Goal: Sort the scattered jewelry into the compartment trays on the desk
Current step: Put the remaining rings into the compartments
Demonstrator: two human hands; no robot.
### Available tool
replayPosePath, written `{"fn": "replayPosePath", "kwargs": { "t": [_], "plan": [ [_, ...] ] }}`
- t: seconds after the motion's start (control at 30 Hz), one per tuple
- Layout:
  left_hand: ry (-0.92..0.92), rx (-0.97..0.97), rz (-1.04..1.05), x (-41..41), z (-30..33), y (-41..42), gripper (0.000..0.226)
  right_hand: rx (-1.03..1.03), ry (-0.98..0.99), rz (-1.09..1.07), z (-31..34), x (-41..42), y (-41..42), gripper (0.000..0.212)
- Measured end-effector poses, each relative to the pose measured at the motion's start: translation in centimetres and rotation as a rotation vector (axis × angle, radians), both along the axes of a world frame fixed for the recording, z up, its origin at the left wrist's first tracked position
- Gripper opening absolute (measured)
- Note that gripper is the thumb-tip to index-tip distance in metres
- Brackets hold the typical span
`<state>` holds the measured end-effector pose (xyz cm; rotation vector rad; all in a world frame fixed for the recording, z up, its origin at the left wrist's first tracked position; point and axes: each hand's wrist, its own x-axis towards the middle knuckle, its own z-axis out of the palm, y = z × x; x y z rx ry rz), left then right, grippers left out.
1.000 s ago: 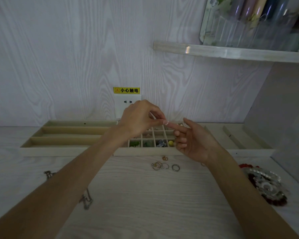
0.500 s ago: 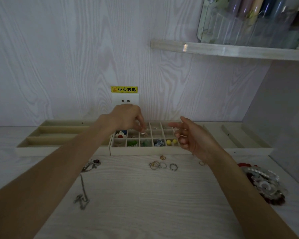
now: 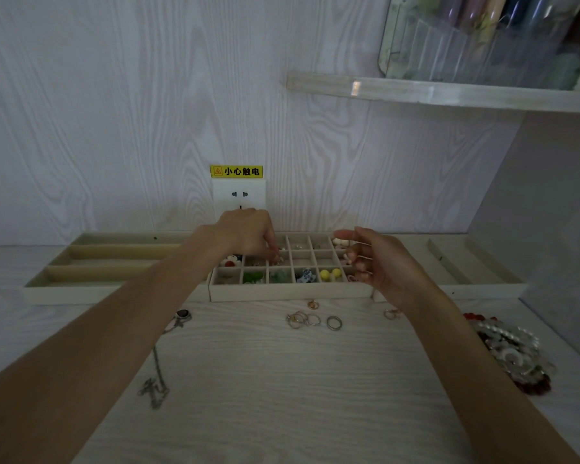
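A beige grid tray (image 3: 288, 291) stands against the wall, several of its cells holding beads and small pieces. My left hand (image 3: 248, 234) reaches down into a middle-row cell, fingertips pinched together on what looks like a small ring. My right hand (image 3: 382, 262) hovers over the tray's right end, fingers loosely curled and holding nothing. Several loose rings (image 3: 312, 319) lie on the desk in front of the tray, and one more ring (image 3: 390, 313) lies by my right wrist. A chain necklace (image 3: 158, 363) with a dark pendant (image 3: 182, 314) lies under my left forearm.
A long-slot tray (image 3: 81, 293) adjoins the grid tray on the left, and another tray (image 3: 476, 289) on the right. A heap of bead bracelets (image 3: 513, 353) sits at the desk's right. A wall socket (image 3: 239, 195) is behind the trays; a shelf (image 3: 449, 93) hangs above right.
My left hand left the right hand's fingertips and dropped left and down into the grid tray. The right hand stayed over the tray's right end.
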<state>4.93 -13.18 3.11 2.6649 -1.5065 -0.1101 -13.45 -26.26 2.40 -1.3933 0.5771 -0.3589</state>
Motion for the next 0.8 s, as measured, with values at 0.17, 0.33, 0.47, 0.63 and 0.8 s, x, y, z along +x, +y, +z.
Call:
{"fn": "replayPosePath", "kwargs": {
  "t": [0.17,0.33,0.47,0.63,0.8],
  "plan": [
    [0.003,0.013,0.021,-0.2,0.3,-0.2,0.023,-0.008,0.001,-0.007,0.1,-0.1,-0.1,0.033],
    [0.048,-0.016,0.051,-0.1,0.9,-0.2,0.025,-0.004,-0.006,-0.012,0.4,-0.2,-0.2,0.033],
    [0.048,0.004,0.058,-0.2,1.3,-0.2,0.026,-0.001,-0.012,-0.012,0.3,-0.3,-0.5,0.032],
    [0.074,0.013,0.073,-0.4,1.4,-0.3,0.027,-0.011,-0.007,-0.01,0.3,-0.4,-0.7,0.032],
    [0.154,-0.205,0.068,-1.8,2.1,0.3,0.018,-0.071,0.051,0.044,1.1,-0.9,-0.9,0.026]
  ]
}}
